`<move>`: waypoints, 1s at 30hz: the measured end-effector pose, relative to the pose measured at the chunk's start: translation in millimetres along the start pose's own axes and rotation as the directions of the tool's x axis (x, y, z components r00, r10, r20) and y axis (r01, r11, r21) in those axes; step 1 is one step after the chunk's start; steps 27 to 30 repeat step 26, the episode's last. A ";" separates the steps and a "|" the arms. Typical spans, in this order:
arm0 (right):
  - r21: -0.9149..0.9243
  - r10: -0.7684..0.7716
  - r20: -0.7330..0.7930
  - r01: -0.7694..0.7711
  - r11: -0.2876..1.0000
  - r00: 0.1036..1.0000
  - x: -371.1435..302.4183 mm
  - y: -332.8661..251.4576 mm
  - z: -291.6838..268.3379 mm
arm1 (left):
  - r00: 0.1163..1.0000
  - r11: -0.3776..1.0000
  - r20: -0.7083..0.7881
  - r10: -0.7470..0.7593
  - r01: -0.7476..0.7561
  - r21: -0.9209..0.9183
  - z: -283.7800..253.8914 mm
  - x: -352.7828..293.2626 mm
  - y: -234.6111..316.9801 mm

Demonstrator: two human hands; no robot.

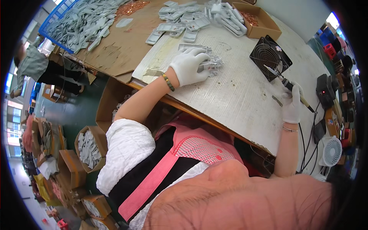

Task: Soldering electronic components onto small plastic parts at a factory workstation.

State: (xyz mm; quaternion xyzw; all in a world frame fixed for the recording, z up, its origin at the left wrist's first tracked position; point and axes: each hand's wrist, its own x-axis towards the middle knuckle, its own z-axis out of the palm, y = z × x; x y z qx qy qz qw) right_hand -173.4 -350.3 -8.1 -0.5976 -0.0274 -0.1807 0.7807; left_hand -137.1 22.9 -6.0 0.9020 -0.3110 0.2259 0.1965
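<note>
My left hand (188, 66), in a white glove, lies over a small white plastic housing (214, 66) on the white tabletop. Its fingers curl around the near side of this piece; the palm hides part of it. Another pale housing (191, 46) lies just beyond the knuckles. On the right, my gloved right hand (292, 102) is closed round a soldering iron (286, 83). The iron's tip points up and left, in front of a black fan with a round wire guard (264, 57). Its cord runs down at the right.
A blue basket (57, 25) heaped with pale plastic parts stands far left on cardboard (111, 53). More housings (184, 19) are piled at the back, beside a cardboard box (264, 27) with copper-coloured pieces. A black device (326, 90) and a white fan (331, 151) stand right.
</note>
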 end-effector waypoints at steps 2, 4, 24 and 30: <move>-0.019 -0.012 -0.005 0.012 1.000 1.000 0.7 1.2 -0.3 | 0.998 0.997 0.005 -0.061 0.061 -0.036 -3.4 -6.0 -4.6; -0.014 0.009 0.011 -0.009 1.000 1.000 1.2 2.1 -5.8 | 0.998 0.998 -0.024 -0.053 0.052 -0.019 -4.6 -10.1 -10.7; -0.002 0.015 0.037 -0.015 1.000 0.999 -0.6 5.3 -3.3 | 0.754 0.675 -0.210 -0.622 0.652 0.344 -117.7 -155.3 -109.7; 0.002 0.019 0.056 -0.019 1.000 0.998 -1.6 6.5 -0.5 | 0.520 0.417 -0.058 -0.852 0.742 0.524 -141.5 -184.2 -127.0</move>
